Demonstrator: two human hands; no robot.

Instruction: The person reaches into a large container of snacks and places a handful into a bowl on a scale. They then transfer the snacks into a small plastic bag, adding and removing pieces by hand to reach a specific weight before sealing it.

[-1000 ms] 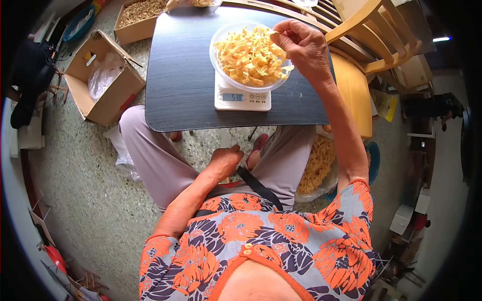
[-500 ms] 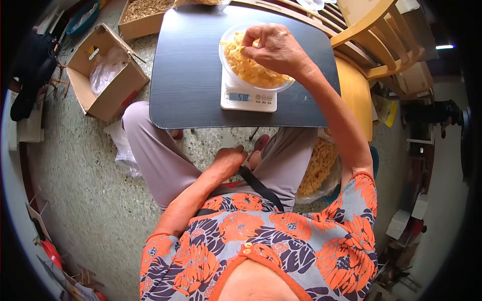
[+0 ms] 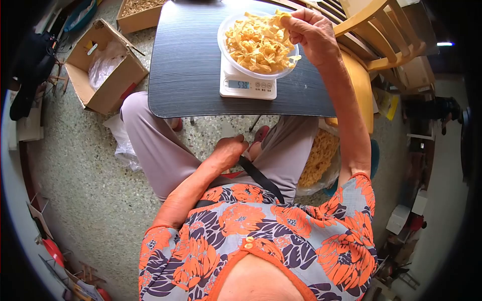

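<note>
Her right hand (image 3: 311, 32) pinches a few yellow strips at the three o'clock rim of the heaped bowl (image 3: 228, 56) on the kitchen scale (image 3: 247, 84), apparently trimming weight, while the left hand (image 3: 228, 150) rests loosely closed, empty, below the worktop (image 3: 191, 75).

Wearer: short-sleeved top (image 3: 261, 236), grey-lilac ground with large orange flowers and dark purple leaf shapes. Orange trim at neckline; two small orange buttons (image 3: 246, 243) below it. Sleeves end above the elbows; forearms, left hand (image 3: 228, 150) and right hand (image 3: 311, 32) bare. Trousers (image 3: 155, 145) plain pale mauve-grey. Black strap (image 3: 258, 179) crosses the lap diagonally.
</note>
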